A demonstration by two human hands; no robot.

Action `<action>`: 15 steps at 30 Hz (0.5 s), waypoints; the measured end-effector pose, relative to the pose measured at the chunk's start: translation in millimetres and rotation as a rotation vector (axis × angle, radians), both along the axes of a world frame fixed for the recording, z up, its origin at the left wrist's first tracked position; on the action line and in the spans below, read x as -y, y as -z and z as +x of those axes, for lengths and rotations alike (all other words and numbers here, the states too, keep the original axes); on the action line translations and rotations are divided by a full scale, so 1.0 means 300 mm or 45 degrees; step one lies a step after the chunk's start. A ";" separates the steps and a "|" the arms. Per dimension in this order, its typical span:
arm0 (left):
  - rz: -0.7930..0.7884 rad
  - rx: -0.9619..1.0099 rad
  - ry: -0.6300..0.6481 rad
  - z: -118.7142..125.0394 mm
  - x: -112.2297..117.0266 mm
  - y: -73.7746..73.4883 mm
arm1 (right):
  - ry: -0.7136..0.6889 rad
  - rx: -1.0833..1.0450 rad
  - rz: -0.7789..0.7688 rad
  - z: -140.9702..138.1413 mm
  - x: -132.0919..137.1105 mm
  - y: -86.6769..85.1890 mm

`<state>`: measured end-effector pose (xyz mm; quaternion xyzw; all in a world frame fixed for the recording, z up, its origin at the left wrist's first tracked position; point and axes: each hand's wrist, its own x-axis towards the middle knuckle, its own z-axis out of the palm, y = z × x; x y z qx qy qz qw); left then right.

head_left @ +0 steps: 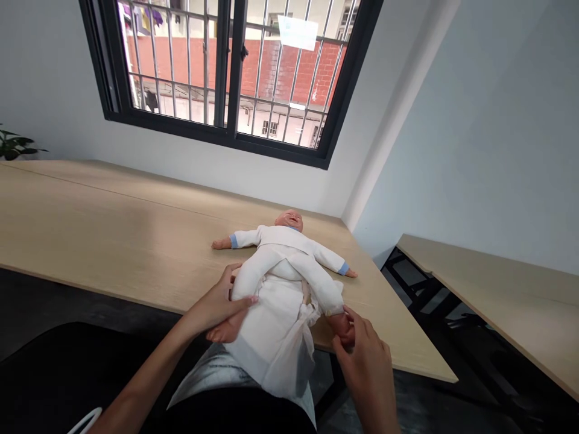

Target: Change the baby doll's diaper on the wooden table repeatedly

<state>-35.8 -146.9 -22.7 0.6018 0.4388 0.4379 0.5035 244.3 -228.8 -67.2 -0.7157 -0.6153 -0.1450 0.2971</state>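
Baby doll (283,271) lying face up on a pale wooden table (136,235), centre of frame, head toward the far edge, arms out to both sides. Lower body sits at the near edge of the table. Doll wears a white suit (275,238) with blue cuffs. A white cloth (275,343) lies under and around the hips, and its lower part hangs past the table edge toward the person. A small patch of the doll's bare skin shows at the hip.

Left hand (219,307) is wrapped over the doll's leg near the ankle, fingers pressed together, thumb hidden from this angle. Doll's foot pokes out below the hand. Right hand (364,355) is at the other foot, fingers curled around it, pinching it against the thumb side. Both legs are raised slightly off the cloth.

Doll judged light, with a soft padded body and limbs that flex easily. Ankles and feet look like the surest places to grip. Cloth appears thin and soft, likely to slide or drape.

Window with bars (228,72) at top of frame, green plant (13,144) at far left, second table (488,271) at right.
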 end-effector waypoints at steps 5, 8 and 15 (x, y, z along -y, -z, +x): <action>-0.058 0.159 0.037 0.058 -0.011 0.025 | -0.172 0.194 0.271 -0.090 0.020 -0.009; -0.118 0.250 0.093 0.071 -0.020 0.025 | -0.477 0.286 0.258 -0.193 0.043 0.007; 0.164 -0.058 0.101 0.057 -0.052 0.019 | -0.682 0.322 0.249 -0.275 0.037 0.129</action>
